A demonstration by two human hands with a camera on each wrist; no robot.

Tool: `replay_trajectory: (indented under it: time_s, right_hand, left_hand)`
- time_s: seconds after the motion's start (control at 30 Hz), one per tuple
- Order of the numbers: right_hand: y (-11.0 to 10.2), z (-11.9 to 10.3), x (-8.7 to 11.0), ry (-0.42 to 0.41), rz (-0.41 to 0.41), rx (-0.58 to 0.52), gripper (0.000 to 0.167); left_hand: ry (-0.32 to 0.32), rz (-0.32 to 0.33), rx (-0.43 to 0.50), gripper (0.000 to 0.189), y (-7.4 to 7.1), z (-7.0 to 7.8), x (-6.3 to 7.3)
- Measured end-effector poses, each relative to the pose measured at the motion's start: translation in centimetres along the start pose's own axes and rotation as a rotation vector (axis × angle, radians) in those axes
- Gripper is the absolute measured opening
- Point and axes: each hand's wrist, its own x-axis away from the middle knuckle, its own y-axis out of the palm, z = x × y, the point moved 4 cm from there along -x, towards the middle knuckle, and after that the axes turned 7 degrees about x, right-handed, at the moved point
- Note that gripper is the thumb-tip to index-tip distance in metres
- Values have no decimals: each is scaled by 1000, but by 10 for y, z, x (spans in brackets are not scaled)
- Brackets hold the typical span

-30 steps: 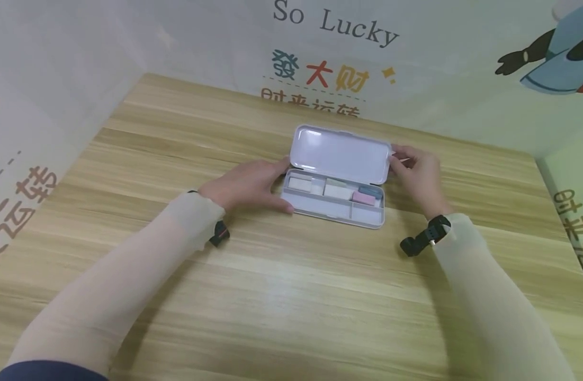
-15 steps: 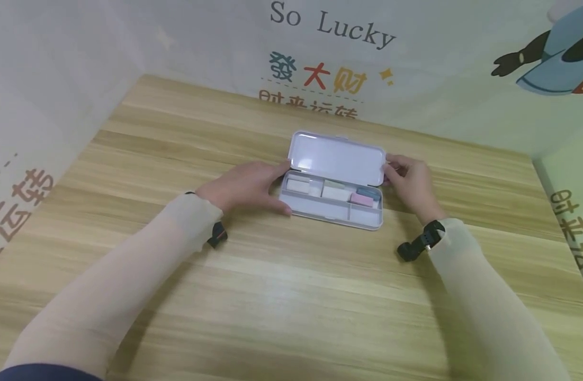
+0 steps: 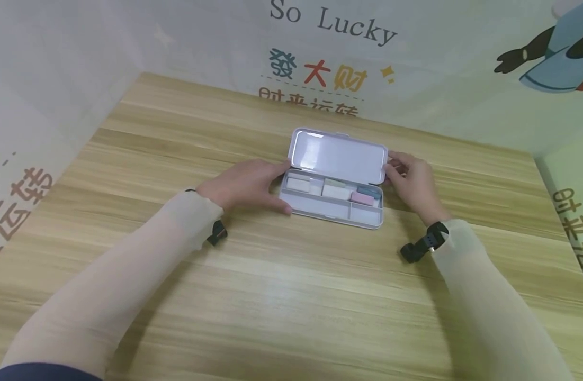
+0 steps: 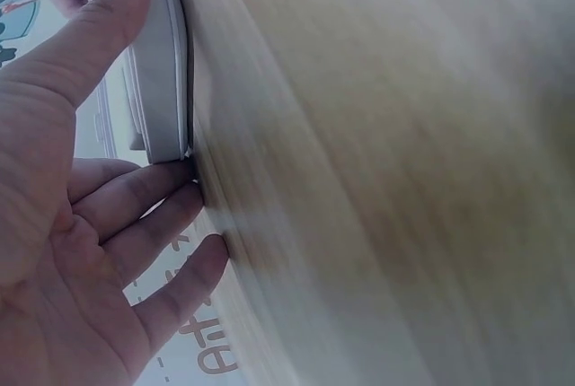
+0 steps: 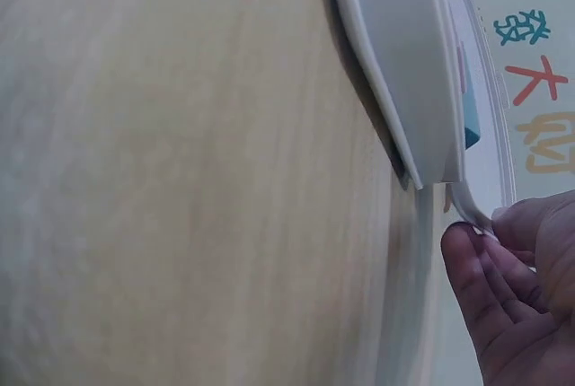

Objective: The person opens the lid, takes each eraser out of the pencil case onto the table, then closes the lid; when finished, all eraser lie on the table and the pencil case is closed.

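Note:
An uncovered pale lilac pencil case [image 3: 320, 208] lies on the table with its hinged lid [image 3: 339, 157] tilted back. Blocks that look like erasers sit in its rear compartments: a white block [image 3: 298, 184], another white block [image 3: 335, 191], a pink block [image 3: 362, 198] and a blue one [image 3: 369, 191]. My left hand [image 3: 248, 186] spans the case's left end, thumb at the front corner and fingers at the back corner. With thumb and fingers, my right hand [image 3: 413, 182] pinches the lid's right edge, as the right wrist view also shows at the lid's rim [image 5: 485, 224].
The wood-grain table [image 3: 272, 296] extends around the case on all sides. Behind it stands a light printed backdrop [image 3: 215, 47] with lettering and a cartoon figure. Black wrist cameras, such as the right camera [image 3: 415, 251], stick out below both wrists.
The right hand and the lid have come slightly toward me, then back a little within the last half second. My left hand keeps its place at the case's left end.

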Motion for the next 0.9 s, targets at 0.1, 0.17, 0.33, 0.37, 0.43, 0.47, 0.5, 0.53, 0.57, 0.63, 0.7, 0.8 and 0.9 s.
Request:
replay_trajectory:
  time_s: [0.1,0.17,0.33,0.37,0.43,0.47,0.5,0.53,0.57,0.63,0.7,0.8,0.9]
  right_hand:
    - [-2,-2,3,-15,14,23,44]
    - [-3,-4,3,-30,55,13,42]
    - [-7,-20,4,-121,80,-1,34]
    - [-7,-25,4,-147,48,6,32]
    - [-5,-37,5,-215,-46,30,30]
    - [-3,-42,5,-249,-101,39,30]
    - [0,-47,5,-281,-153,47,29]
    - [2,-51,6,-310,-197,60,29]
    - [5,-54,6,-336,-236,70,30]
    - [10,-60,8,-386,-299,98,32]
    - [14,-64,9,-419,-343,137,33]
    - [21,-70,12,-452,-401,206,35]
    - [26,-76,15,-470,-446,260,39]
  left_hand:
    - [4,-3,-8,107,0,0,-1]
    - [4,-7,-10,108,0,1,-1]
    - [-6,-11,-14,111,-1,2,0]
    - [-6,-10,-15,111,-1,2,0]
    - [-9,-9,-14,111,-1,2,1]
    - [-10,-9,-17,111,-1,1,1]
    - [-12,-9,-17,111,-2,1,1]
    - [-12,-8,-19,111,-2,1,1]
    - [-11,-7,-20,111,-2,1,1]
    - [-8,-7,-19,111,-2,1,1]
    - [-2,-6,-17,111,-2,1,1]
    - [3,-11,-18,110,-1,1,0]
    - [2,-15,-17,111,-1,1,-1]
